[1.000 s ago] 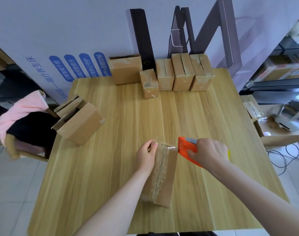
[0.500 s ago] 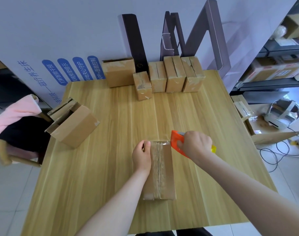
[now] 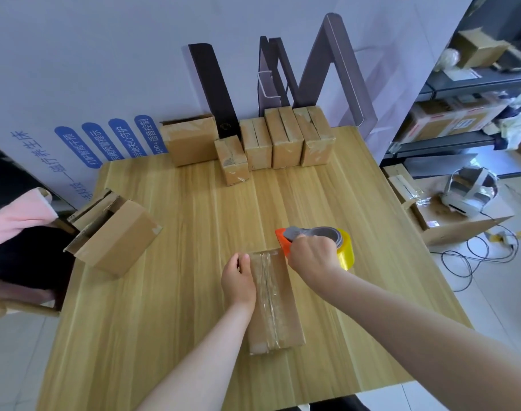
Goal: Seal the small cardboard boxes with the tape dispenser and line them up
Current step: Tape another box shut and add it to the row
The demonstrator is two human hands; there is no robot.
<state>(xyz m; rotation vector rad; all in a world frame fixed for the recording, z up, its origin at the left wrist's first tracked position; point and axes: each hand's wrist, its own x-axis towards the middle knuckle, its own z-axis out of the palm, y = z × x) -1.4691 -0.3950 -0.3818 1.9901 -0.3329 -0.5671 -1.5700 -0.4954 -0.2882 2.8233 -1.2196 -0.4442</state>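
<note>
A small cardboard box (image 3: 275,304) lies lengthwise on the wooden table (image 3: 176,307) in front of me, with clear tape running along its top seam. My left hand (image 3: 238,281) holds the box's left side near the far end, fingers curled over the edge. My right hand (image 3: 312,258) grips the orange tape dispenser (image 3: 315,237) with its yellow tape roll, just off the box's far right corner. Several taped boxes (image 3: 284,137) stand in a row at the table's back edge.
An open-flapped box (image 3: 114,232) lies tilted at the table's left edge. A larger box (image 3: 189,140) stands at the back left of the row. Dark boards (image 3: 213,90) lean on the wall behind. A chair with pink cloth (image 3: 19,209) stands left; boxes, a headset and cables lie on the floor right.
The dispenser has lifted off the box's far end and tilted, so the yellow roll now shows. My left hand stays on the box, which now lies straighter.
</note>
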